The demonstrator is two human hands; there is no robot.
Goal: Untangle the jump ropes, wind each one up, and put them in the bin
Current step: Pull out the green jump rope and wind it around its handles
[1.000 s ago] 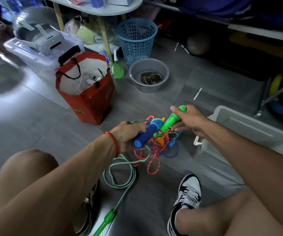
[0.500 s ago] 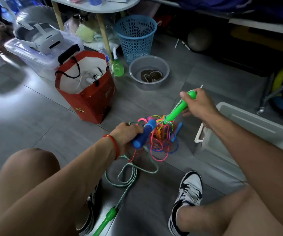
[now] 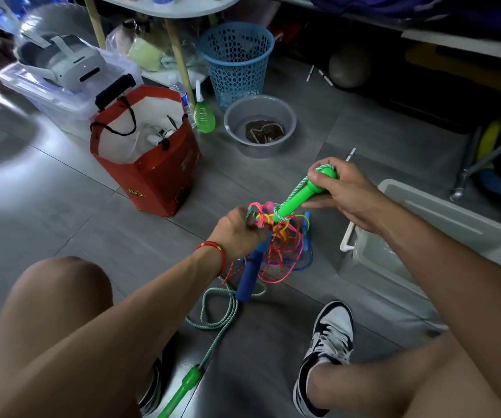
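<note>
A tangle of jump ropes [image 3: 282, 248] in pink, red, orange and blue hangs between my hands above the floor. My right hand [image 3: 342, 191] grips a green handle [image 3: 299, 199] whose lower end is stuck in the knot. My left hand [image 3: 238, 233] pinches pink loops at the top of the tangle. A blue handle [image 3: 250, 274] dangles below it. The green-white rope [image 3: 222, 321] trails over the floor to a second green handle [image 3: 183, 390] between my legs. The grey plastic bin [image 3: 442, 218] stands open at the right.
A red paper bag [image 3: 152, 173] stands to the left, a grey basin [image 3: 259, 125] and a blue mesh basket [image 3: 235, 60] behind the tangle. A clear box with a white headset [image 3: 62, 64] sits far left. My shoe [image 3: 327, 342] and knees frame the floor.
My right hand has pulled the green handle up and to the right. My left hand let the blue handle drop and now pinches the pink loops; the tangle hangs stretched.
</note>
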